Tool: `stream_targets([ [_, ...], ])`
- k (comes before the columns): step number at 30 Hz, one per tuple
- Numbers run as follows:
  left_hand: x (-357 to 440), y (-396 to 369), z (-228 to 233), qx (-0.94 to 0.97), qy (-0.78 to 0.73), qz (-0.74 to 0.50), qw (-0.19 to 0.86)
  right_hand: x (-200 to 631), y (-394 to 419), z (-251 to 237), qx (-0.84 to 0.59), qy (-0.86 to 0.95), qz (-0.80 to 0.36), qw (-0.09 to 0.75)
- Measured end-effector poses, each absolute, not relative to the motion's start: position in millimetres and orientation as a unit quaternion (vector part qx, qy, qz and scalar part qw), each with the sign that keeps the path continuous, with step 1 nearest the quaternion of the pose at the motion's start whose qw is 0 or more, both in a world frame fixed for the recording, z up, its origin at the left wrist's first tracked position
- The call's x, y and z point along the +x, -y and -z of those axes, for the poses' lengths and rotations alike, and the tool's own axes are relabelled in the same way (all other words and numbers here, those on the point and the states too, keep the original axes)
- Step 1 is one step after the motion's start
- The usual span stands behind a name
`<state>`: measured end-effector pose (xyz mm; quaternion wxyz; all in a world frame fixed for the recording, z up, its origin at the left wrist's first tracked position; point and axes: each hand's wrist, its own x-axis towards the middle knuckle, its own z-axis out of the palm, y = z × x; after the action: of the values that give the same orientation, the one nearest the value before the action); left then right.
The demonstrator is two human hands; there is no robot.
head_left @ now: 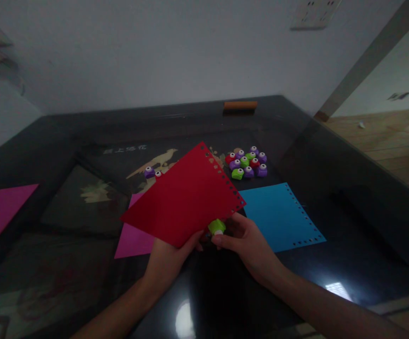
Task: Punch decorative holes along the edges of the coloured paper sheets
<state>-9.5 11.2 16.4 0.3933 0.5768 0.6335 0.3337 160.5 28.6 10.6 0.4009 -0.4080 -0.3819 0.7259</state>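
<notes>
Nearest the camera, two bare forearms are reaching in over the dark glossy bench (pixel 331 197). The left hand (pixel 165 263) is closing its grip on the near corner of a red paper sheet (pixel 185 197), fingers under it and thumb at its edge, and is holding it tilted above the bench. The right hand (pixel 249 245) is curling its grip around a small green punch (pixel 216 227), pinching it right at the red sheet's lower edge, just below a row of punched holes that is running along the sheet's right side. Under the red sheet a pink sheet (pixel 134 240) is lying flat, partly covered. Just to the right, a blue sheet (pixel 278 214) with holes along its edges is lying flat. Farther back, a cluster of small purple, red and green punches (pixel 247 164) is sitting together, well apart from the hands. At the far left another pink sheet (pixel 1 207) is lying, and at the bench's far edge an orange bar (pixel 240 105) is resting.
</notes>
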Motion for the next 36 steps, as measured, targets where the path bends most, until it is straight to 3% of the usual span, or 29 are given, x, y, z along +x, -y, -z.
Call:
stream_targets([
  [22,-8.2,-15.5,-16.8,0.521,-0.587,-0.331,0.524,160.5,-29.9,-10.7,-0.431,0.381,-0.714,0.399],
  [36,-7.3,-14.8,-15.9,0.505,-0.59,-0.346,0.527,160.4,-30.4,-10.6,-0.429,0.372,-0.718,0.402],
])
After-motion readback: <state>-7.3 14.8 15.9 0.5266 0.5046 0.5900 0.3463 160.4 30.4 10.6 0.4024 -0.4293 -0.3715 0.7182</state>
